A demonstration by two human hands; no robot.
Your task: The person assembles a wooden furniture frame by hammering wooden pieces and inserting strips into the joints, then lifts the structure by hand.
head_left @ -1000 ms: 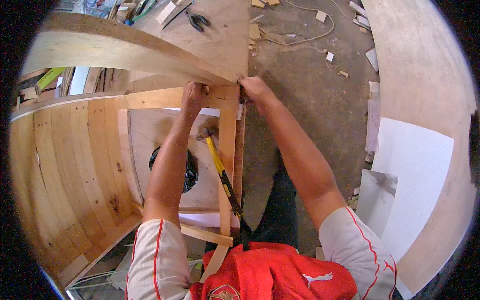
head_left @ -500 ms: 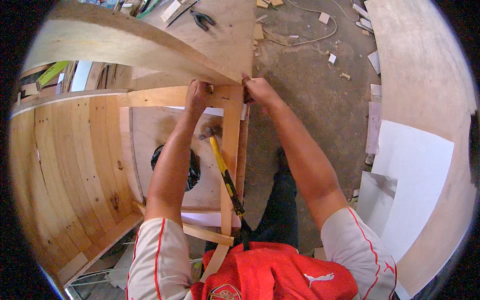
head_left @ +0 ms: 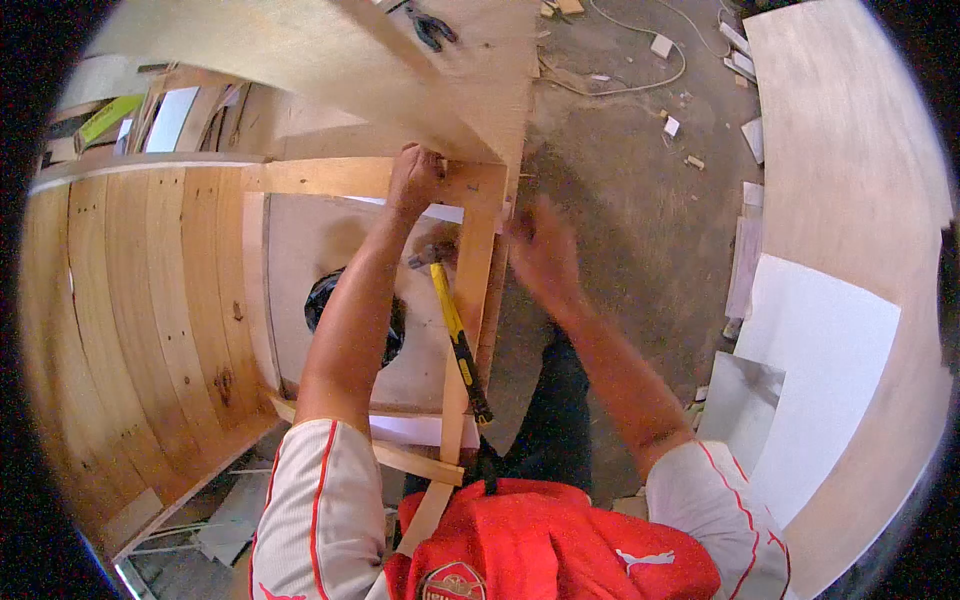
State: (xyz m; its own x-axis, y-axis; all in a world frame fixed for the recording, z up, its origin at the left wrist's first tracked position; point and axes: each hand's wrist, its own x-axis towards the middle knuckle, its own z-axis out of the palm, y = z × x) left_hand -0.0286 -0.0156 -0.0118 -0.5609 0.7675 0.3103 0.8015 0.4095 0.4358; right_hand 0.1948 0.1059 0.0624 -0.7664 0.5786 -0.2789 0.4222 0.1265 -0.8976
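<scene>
My left hand (head_left: 416, 182) is clenching at the board (head_left: 300, 60); my right hand (head_left: 543, 250) is blurring, grip unclear. Leftward, planks (head_left: 160, 320) are already standing joined; below, the frame (head_left: 476, 255) is gaping.

Passage lies over the floor (head_left: 630, 230); the hammer (head_left: 455, 335) and frame (head_left: 330, 176) obstruct leftward.

We class the site as a woodworking workshop. Evidence: a bare-timber frame (head_left: 476, 270) under assembly, joined to a wall of planks (head_left: 150, 310); a yellow-and-black hammer (head_left: 456, 335) and, farther off, black-handled pliers (head_left: 432, 30). On the worn brown floor (head_left: 630, 170) we note scattered offcuts (head_left: 671, 127) and a loose cord (head_left: 655, 88); along the right, a large pale sheet (head_left: 830, 150).
</scene>
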